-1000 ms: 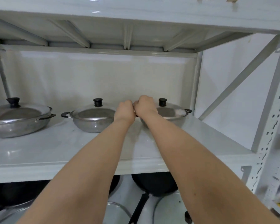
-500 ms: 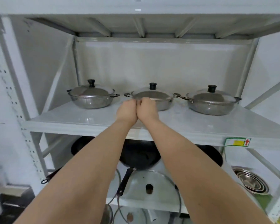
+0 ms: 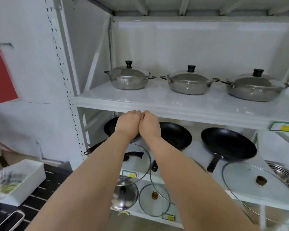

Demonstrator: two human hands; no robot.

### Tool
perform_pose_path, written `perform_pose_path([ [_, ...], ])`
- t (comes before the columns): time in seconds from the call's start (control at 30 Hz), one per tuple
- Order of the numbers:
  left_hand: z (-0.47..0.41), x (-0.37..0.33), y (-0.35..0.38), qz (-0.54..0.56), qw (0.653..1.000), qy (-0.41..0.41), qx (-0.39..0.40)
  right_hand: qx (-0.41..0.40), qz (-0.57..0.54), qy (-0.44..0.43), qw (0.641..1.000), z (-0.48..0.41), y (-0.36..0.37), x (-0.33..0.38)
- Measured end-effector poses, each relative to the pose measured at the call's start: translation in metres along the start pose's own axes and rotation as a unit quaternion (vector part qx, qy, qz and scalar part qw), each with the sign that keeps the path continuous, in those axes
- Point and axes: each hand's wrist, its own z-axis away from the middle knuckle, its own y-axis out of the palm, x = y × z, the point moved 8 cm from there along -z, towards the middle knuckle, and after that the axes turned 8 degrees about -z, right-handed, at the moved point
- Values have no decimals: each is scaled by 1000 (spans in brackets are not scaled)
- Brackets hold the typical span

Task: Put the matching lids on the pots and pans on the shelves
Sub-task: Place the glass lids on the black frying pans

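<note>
Three steel pots stand on the upper shelf [image 3: 157, 104], each with a black-knobbed lid on: left pot [image 3: 128, 78], middle pot [image 3: 188, 83], right pot [image 3: 255, 88]. On the shelf below lie black pans without lids: one at the left [image 3: 109, 126], half hidden by my hands, one in the middle [image 3: 175, 135], one at the right [image 3: 228, 144]. Glass lids lie in front of them, a left lid [image 3: 138, 162] and a right lid [image 3: 250, 180]. My left hand [image 3: 128, 125] and right hand [image 3: 149, 125] are fists pressed together, holding nothing, just below the upper shelf's front edge.
Lower down lie a steel lid [image 3: 124, 195] and a small glass lid [image 3: 154, 200]. Stacked steel bowls [image 3: 284, 175] sit at the far right. A white tray [image 3: 18, 181] rests on a dark striped surface at the lower left. The rack's upright post [image 3: 65, 77] stands at the left.
My joined fists have drawn back from the upper shelf and dropped below its front edge. The view has pulled away and swung left, showing the lower shelves.
</note>
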Motion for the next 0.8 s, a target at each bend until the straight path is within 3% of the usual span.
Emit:
perform_pose_path([
  [0.17,33,6,71,-10,998,2,60,62,29,13,998,24,57,-52],
  [0.4,44,35,173,53,981,-88,163,155,77,37,984,15,135,-111],
  [0.57,8,46,183,46,989,-78,120,136,71,26,988,-25,151,-115],
  [0.8,-13,59,227,76,985,-86,126,156,92,32,983,-53,191,-146],
])
